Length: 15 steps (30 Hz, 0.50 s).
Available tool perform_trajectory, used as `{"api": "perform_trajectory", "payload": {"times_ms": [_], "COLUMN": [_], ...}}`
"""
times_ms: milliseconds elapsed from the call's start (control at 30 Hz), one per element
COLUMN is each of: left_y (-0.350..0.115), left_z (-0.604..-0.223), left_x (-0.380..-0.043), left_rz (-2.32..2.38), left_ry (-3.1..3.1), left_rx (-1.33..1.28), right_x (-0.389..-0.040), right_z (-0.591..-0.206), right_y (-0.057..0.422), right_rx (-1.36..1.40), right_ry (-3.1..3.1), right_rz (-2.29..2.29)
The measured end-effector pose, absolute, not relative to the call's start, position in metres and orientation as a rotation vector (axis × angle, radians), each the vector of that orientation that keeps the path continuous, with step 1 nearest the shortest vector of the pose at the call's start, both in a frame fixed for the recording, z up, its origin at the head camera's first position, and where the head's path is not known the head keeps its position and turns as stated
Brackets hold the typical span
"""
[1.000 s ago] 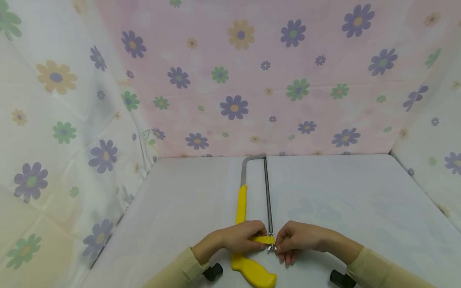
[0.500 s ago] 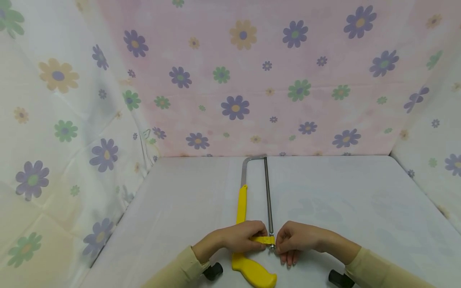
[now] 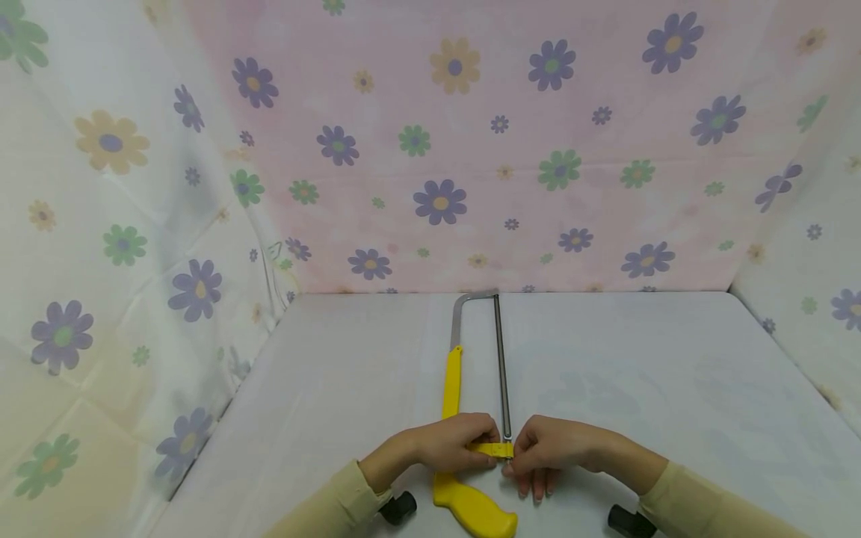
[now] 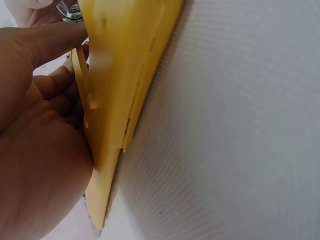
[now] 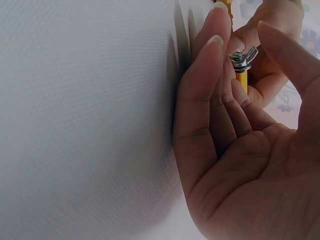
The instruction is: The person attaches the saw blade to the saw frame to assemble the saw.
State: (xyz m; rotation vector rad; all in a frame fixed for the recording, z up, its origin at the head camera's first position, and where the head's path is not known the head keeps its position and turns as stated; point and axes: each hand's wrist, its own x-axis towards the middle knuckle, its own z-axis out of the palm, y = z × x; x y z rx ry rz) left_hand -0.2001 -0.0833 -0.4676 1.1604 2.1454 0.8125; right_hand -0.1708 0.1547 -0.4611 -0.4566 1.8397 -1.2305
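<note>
A hacksaw (image 3: 474, 509) with a yellow handle and grey front frame lies on the white table, its blade side (image 3: 502, 366) to the right. My left hand (image 3: 452, 442) reaches over the frame and grips the short yellow arm (image 3: 498, 450) at the blade's near end. At that arm's end sits a metal wing nut (image 5: 242, 61), mostly covered in the head view. My right hand (image 3: 554, 446) has its fingers curled about the wing nut. In the right wrist view the thumb (image 5: 285, 55) stands slightly apart from it, and the other fingers lie along the tabletop.
The white table (image 3: 639, 359) runs back to a pink flowered cloth (image 3: 471, 149). White flowered cloth (image 3: 134, 299) hangs at the left, and more at the right. Black wrist cameras sit under the left sleeve (image 3: 398, 508) and the right sleeve (image 3: 631, 521).
The right thumb and fingers have moved slightly left over the wing nut, which showed between them before. The wing nut's wings have turned. The left hand and hacksaw stay in place.
</note>
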Motion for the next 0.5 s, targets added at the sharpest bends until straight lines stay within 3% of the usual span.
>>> {"api": "perform_trajectory", "payload": {"times_ms": [500], "left_y": [-0.0832], "left_z": [-0.4685], "left_x": [-0.2006], "left_rz": [0.787], "left_ry": [2.168], "left_rx": [1.193], "right_x": [-0.1705], "right_z": [-0.4567], "right_y": [0.1546], "right_rx": [-0.446], "right_ry": [1.844], "right_rz": [-1.214]}}
